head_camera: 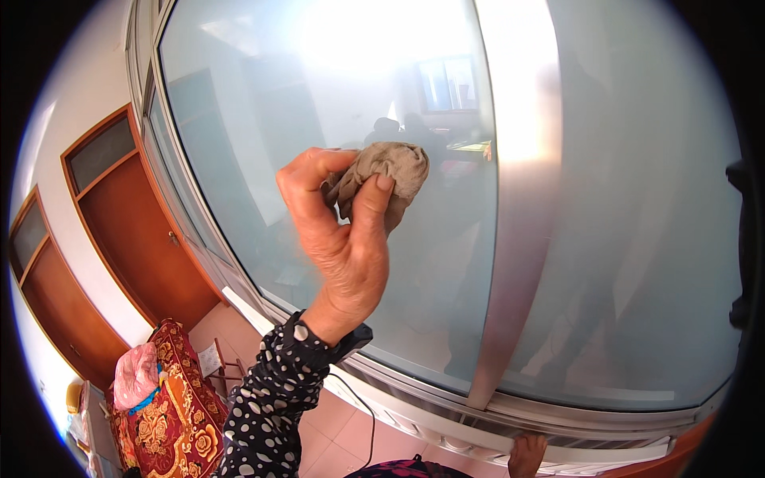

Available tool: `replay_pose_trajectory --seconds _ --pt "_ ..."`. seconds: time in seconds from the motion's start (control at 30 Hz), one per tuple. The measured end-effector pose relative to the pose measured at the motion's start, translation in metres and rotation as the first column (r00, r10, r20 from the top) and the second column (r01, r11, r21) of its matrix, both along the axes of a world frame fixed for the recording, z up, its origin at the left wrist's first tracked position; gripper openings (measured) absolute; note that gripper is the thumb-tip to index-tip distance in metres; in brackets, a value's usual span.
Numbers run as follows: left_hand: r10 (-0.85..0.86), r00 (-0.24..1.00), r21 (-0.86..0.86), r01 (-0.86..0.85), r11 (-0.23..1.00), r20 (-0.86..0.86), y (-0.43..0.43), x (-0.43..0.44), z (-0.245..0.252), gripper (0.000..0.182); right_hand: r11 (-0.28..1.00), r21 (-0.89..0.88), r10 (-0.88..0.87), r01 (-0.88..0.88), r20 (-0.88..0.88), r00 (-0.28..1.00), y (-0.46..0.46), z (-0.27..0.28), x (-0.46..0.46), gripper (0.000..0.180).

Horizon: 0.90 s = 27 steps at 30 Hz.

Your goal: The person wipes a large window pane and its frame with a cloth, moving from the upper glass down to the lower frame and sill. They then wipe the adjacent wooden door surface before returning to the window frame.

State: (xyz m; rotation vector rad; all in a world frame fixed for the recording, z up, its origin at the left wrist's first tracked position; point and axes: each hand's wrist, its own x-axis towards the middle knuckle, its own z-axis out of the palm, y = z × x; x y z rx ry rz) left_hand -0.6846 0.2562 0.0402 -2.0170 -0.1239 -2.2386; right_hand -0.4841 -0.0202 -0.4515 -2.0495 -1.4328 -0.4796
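Raised in front of the glass, my left hand (340, 227) pinches a crumpled grey-brown cloth (394, 170) between thumb and fingers. The cloth is bunched against or just before a large framed glass pane (418, 281); whether it touches cannot be told. A black sleeve with white dots covers that arm, and a dark device shows at the wrist. Low at the right, my right hand (527, 454) has its fingers hooked over the edge of a white radiator (574, 452) below the pane; part of this hand is cut off by the picture's rim.
A wide metal upright (520, 239) divides the panes. The radiator runs along their foot, with a dark cable (372, 424) hanging nearby. At lower left are a red floral-covered piece of furniture (173, 430) with a pink cushion (136, 375), a folding stool (218, 361) and brown doors (140, 233).
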Motion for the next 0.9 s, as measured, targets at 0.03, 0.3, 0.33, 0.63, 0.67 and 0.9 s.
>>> replay_pose_trajectory --seconds 0.03,0.3,0.33,0.63,0.67,0.9 --pt "0.111 0.994 0.060 -0.109 0.992 -0.023 -0.003 0.000 0.006 0.030 1.000 -0.017 0.000 0.000 -0.017 1.000 -0.002 0.005 -0.003 0.016" --pt "0.292 0.940 0.359 -0.215 0.908 -0.177 -0.017 0.011 0.004 0.032 0.999 0.034 0.013 -0.014 0.025 1.000 0.001 0.021 -0.005 0.023" --pt "0.238 0.962 0.347 -0.179 0.921 -0.135 -0.014 0.015 0.003 0.033 0.999 0.041 0.005 -0.008 0.069 0.998 0.005 0.016 -0.004 0.023" --pt "0.256 0.964 0.406 -0.263 0.875 0.072 0.048 -0.008 0.133 0.027 0.999 0.024 0.040 -0.040 -0.009 0.999 0.008 0.002 -0.004 0.033" --pt "0.284 0.953 0.348 -0.302 0.887 0.104 0.057 -0.018 0.154 0.020 1.000 0.000 0.029 -0.029 -0.023 0.999 0.006 0.003 -0.005 0.033" --pt "0.031 0.858 -0.285 0.136 0.949 0.512 0.106 -0.066 0.270 0.027 1.000 0.004 -0.016 0.016 -0.017 1.000 0.009 0.002 -0.010 0.032"
